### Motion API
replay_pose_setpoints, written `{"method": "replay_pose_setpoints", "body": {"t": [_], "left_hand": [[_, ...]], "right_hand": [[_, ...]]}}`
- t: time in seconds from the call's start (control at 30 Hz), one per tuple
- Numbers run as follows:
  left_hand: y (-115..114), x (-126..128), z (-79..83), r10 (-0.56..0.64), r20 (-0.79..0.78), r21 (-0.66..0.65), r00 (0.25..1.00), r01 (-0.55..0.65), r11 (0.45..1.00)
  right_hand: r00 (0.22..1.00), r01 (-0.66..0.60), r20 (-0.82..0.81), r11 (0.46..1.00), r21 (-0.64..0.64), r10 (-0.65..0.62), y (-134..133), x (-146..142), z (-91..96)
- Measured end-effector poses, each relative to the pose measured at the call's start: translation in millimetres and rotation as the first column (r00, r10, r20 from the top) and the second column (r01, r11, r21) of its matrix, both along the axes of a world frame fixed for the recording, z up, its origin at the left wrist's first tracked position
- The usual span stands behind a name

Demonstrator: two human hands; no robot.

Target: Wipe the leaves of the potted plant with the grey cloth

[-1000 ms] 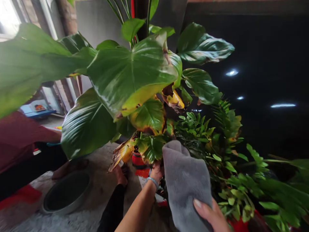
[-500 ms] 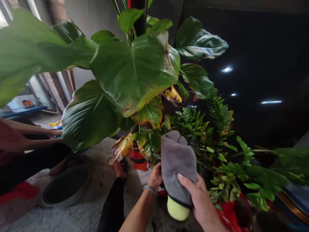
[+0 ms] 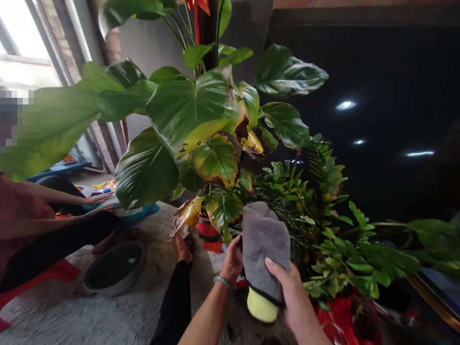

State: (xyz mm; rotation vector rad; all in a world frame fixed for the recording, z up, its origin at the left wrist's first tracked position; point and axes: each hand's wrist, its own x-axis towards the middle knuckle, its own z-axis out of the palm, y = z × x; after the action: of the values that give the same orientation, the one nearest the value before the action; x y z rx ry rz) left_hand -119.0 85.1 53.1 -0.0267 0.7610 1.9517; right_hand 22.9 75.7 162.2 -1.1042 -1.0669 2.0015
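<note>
A folded grey plush cloth (image 3: 266, 244) with black edging and a pale yellow underside is held up in front of me. My right hand (image 3: 291, 292) grips its lower right side, thumb pressed flat on the grey face and the other fingers behind. At the left edge of the cloth is my left hand (image 3: 232, 263), with a grey bracelet at the wrist. Its fingers curl in behind the cloth and are partly hidden. Just beyond the cloth stands a large potted plant with broad green leaves (image 3: 194, 108), some browned or yellow at the edges.
A bushy small-leaved plant (image 3: 334, 244) spreads at the right, with red material (image 3: 338, 318) below it. At the left, a person sits on a red stool (image 3: 46, 282) beside a grey basin (image 3: 115, 270). A red pot (image 3: 207, 229) stands behind my hands. A dark glossy wall reflects lights.
My view has tilted up and shifted left, showing more of the window, the seated person and the basin. Both hands and the cloth stay almost in place.
</note>
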Motion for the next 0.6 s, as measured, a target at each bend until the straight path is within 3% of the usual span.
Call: {"method": "replay_pose_setpoints", "body": {"t": [0.13, 0.23, 0.37, 0.47, 0.53, 0.6], "left_hand": [[-4.5, 0.8, 8.4, 0.060, 0.049, -0.039, 0.997, -0.058, 0.998], [-6.5, -0.2, 10.9, 0.129, 0.073, -0.096, 0.989, -0.122, 0.988], [-2.9, 3.9, 10.9, 0.140, 0.066, -0.106, 0.988, -0.133, 0.985], [2.6, 11.3, 11.8, 0.156, -0.001, -0.096, 0.988, -0.155, 0.983], [6.5, 16.6, 11.9, 0.124, -0.008, -0.106, 0.992, -0.124, 0.987], [9.9, 21.0, 11.1, 0.102, -0.015, -0.129, 0.995, -0.103, 0.986]], "right_hand": [[0.999, -0.042, 0.020, 0.977, -0.208, 0.047, -15.2, 4.1, -25.5], [0.996, -0.056, 0.054, 0.981, -0.186, 0.067, -31.1, 29.6, -37.4], [0.993, 0.115, 0.009, 0.984, -0.137, -0.114, -11.7, 56.2, -9.1], [0.968, 0.233, -0.064, 0.963, -0.136, -0.244, 15.7, 52.0, 13.5], [0.982, 0.158, -0.074, 0.968, -0.193, -0.175, 22.5, 43.7, 10.1], [0.998, 0.029, -0.048, 0.964, -0.263, -0.043, 17.1, 40.9, -8.9]]}}
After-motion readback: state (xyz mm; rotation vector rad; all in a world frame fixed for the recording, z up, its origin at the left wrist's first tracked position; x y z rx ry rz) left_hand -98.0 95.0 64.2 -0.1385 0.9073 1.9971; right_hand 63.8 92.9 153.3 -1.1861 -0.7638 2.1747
